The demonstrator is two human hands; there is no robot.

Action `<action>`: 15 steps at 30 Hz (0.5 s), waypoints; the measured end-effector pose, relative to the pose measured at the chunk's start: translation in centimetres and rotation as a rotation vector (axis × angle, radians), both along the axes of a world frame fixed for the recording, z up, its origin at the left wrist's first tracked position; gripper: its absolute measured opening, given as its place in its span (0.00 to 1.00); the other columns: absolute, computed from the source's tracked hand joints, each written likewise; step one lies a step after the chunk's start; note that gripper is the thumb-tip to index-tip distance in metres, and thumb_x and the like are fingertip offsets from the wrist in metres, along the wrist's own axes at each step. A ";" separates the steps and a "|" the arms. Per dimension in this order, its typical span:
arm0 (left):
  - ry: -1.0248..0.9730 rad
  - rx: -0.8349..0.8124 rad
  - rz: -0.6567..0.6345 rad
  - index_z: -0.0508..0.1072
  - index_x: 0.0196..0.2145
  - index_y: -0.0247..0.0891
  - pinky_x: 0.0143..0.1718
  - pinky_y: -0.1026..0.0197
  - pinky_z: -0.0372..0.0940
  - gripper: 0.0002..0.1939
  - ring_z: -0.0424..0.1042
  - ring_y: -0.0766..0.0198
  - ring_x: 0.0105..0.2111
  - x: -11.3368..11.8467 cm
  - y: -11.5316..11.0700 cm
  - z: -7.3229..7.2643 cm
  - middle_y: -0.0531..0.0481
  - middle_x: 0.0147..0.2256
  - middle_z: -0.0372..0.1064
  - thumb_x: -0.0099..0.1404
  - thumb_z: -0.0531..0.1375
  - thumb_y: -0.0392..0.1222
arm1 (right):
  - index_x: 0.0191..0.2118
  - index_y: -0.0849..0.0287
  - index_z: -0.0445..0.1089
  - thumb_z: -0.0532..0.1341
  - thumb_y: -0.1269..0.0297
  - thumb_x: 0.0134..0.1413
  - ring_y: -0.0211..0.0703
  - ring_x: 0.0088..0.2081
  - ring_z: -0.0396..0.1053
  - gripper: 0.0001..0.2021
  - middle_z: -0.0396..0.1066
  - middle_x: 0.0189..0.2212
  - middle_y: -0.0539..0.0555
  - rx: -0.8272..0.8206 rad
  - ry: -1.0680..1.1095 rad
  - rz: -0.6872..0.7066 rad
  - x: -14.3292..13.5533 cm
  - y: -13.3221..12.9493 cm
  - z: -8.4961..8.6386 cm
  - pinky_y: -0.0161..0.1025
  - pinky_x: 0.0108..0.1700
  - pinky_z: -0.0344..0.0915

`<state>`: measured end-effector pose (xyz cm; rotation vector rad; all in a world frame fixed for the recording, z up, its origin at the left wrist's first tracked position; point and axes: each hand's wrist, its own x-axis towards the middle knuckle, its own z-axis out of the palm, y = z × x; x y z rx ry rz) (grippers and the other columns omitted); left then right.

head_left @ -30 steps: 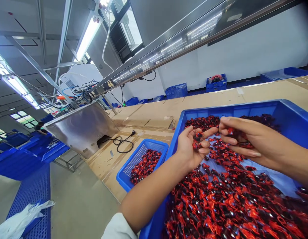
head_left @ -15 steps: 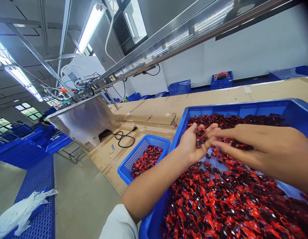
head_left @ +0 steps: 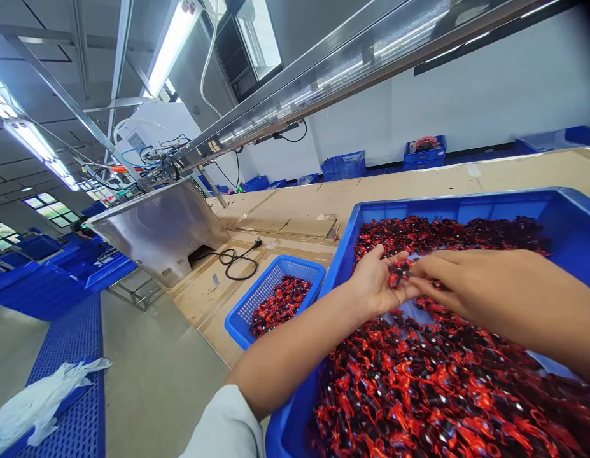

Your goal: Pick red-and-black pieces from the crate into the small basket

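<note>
One long, cardboard-covered table (head_left: 275,213) stretches behind a deep blue plastic tub (head_left: 495,210), heaped with red-and-black pieces (head_left: 419,394); pale lining shows through a gap in the heap. Just beside its left wall, on the table, sits a smaller blue perforated basket (head_left: 256,298), partly filled with similar pieces. Over the tub, the right hand (head_left: 461,280) has its fingers bunched at the left fingertips; I cannot tell what its grip holds. The left hand (head_left: 378,286) has a cupped, half-curled grip around a few pieces (head_left: 394,278).
</note>
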<state>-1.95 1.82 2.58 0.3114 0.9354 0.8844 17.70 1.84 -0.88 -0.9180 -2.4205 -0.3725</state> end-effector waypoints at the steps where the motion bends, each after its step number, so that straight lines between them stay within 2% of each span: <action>1: -0.015 -0.007 -0.015 0.70 0.41 0.38 0.25 0.63 0.69 0.24 0.68 0.62 0.25 -0.1 0.0 0.1 0.45 0.34 0.70 0.87 0.39 0.47 | 0.34 0.49 0.71 0.56 0.54 0.76 0.49 0.26 0.76 0.15 0.78 0.29 0.50 0.012 -0.040 0.016 0.3 0.4 0.2 0.42 0.26 0.54; 4: -0.025 0.008 -0.051 0.69 0.42 0.38 0.25 0.60 0.71 0.17 0.72 0.59 0.26 -0.4 0.1 0.3 0.43 0.35 0.71 0.83 0.43 0.40 | 0.37 0.50 0.72 0.58 0.49 0.76 0.50 0.26 0.78 0.16 0.78 0.29 0.51 -0.044 -0.079 0.021 1.0 1.3 0.7 0.42 0.25 0.52; 7: -0.034 0.046 -0.107 0.70 0.42 0.37 0.24 0.60 0.70 0.09 0.72 0.58 0.26 -0.7 0.2 -0.1 0.45 0.33 0.69 0.68 0.52 0.31 | 0.41 0.50 0.76 0.62 0.48 0.73 0.53 0.31 0.82 0.14 0.82 0.34 0.52 -0.121 -0.103 0.016 0.9 1.6 0.5 0.43 0.26 0.55; 9: -0.064 0.073 -0.156 0.71 0.42 0.37 0.25 0.60 0.71 0.18 0.72 0.58 0.26 -0.7 0.3 -0.6 0.47 0.33 0.69 0.53 0.56 0.27 | 0.42 0.50 0.78 0.64 0.49 0.72 0.53 0.31 0.82 0.11 0.84 0.36 0.52 -0.138 -0.120 0.005 0.7 1.5 0.1 0.44 0.27 0.55; 11: -0.087 0.119 -0.218 0.71 0.44 0.36 0.27 0.61 0.70 0.28 0.72 0.60 0.26 -0.5 0.3 -1.1 0.49 0.34 0.69 0.42 0.56 0.26 | 0.41 0.49 0.78 0.64 0.51 0.71 0.52 0.29 0.81 0.10 0.84 0.35 0.52 -0.153 -0.132 -0.033 0.6 1.3 -0.1 0.44 0.27 0.54; 13: -0.070 0.193 -0.261 0.72 0.47 0.37 0.27 0.63 0.69 0.35 0.72 0.62 0.27 -0.2 0.1 -1.5 0.52 0.35 0.70 0.38 0.55 0.23 | 0.39 0.49 0.78 0.63 0.52 0.71 0.52 0.27 0.79 0.11 0.84 0.33 0.52 -0.205 -0.161 -0.061 0.7 1.1 0.0 0.43 0.27 0.52; 15: -0.019 0.261 -0.281 0.73 0.51 0.37 0.29 0.66 0.67 0.39 0.72 0.64 0.28 0.1 0.0 -1.8 0.53 0.36 0.71 0.39 0.55 0.19 | 0.36 0.49 0.79 0.61 0.54 0.70 0.52 0.27 0.79 0.12 0.85 0.33 0.53 -0.263 -0.199 -0.084 0.7 1.0 0.3 0.42 0.28 0.51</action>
